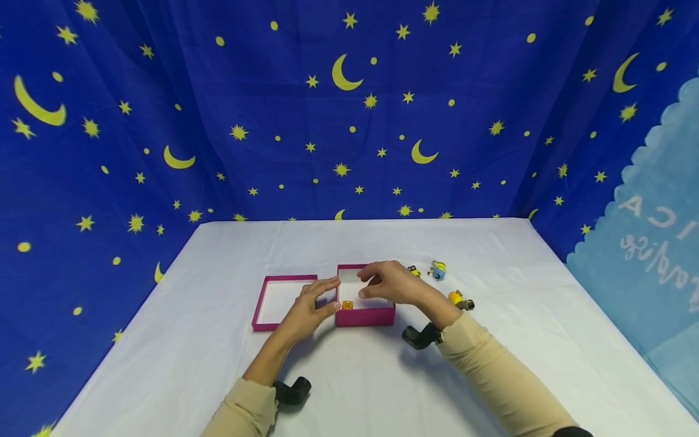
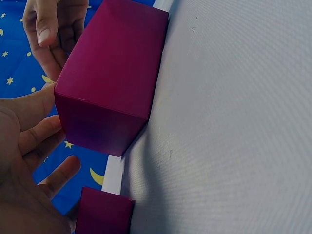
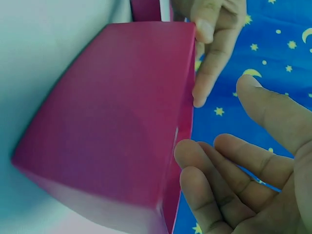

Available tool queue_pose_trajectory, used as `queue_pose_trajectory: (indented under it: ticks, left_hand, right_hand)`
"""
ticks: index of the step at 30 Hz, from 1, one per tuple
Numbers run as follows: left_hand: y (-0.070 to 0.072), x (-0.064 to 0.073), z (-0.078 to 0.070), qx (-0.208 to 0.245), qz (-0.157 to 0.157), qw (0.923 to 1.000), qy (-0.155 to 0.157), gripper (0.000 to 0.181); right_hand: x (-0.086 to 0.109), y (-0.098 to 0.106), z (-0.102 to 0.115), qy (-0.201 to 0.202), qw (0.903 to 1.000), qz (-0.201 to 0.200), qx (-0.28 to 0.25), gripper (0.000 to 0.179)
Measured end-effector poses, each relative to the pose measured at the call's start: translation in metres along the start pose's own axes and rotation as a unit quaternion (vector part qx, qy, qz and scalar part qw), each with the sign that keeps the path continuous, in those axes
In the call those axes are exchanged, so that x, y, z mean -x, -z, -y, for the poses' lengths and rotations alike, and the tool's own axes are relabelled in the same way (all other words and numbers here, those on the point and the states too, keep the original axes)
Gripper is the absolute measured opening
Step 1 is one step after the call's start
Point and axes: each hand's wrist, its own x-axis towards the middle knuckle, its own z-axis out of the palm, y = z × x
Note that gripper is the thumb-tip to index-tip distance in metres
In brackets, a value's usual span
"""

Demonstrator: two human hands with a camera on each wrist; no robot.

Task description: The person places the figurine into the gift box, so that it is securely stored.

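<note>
Basically, a shallow pink lid [image 1: 266, 327] lies open side up at the left of the white counter [image 1: 382, 376]; it is probably light card, best lifted by its rim; next, the person's left grip [image 1: 306, 309] is spread fairly wide, thumb and fingers touching the left side of a deeper pink box [image 1: 366, 317]; that box sits open-topped near the lid, likely stiff, light and smooth enough to slide, so opposite walls suit a gentle hold; in its front left corner is a small orange piece [image 1: 347, 305], probably hard, suited to a fingertip pinch; the right grip [image 1: 390, 283] hangs over the box, loosely curved, nothing in it; farther right, three toy figures [image 1: 438, 270] look light and firm, best held by their bodies.
</note>
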Motion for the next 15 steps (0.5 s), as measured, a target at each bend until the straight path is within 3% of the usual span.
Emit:
queue_pose_trajectory:
  ticks: [15]
  left_hand:
    - [0.0,0.0,0.0,0.002,0.002,1.0,0.004,0.047]
  right_hand:
    - [0.018,0.021,-0.019,0.01,0.9972,-0.072,-0.019,0.046]
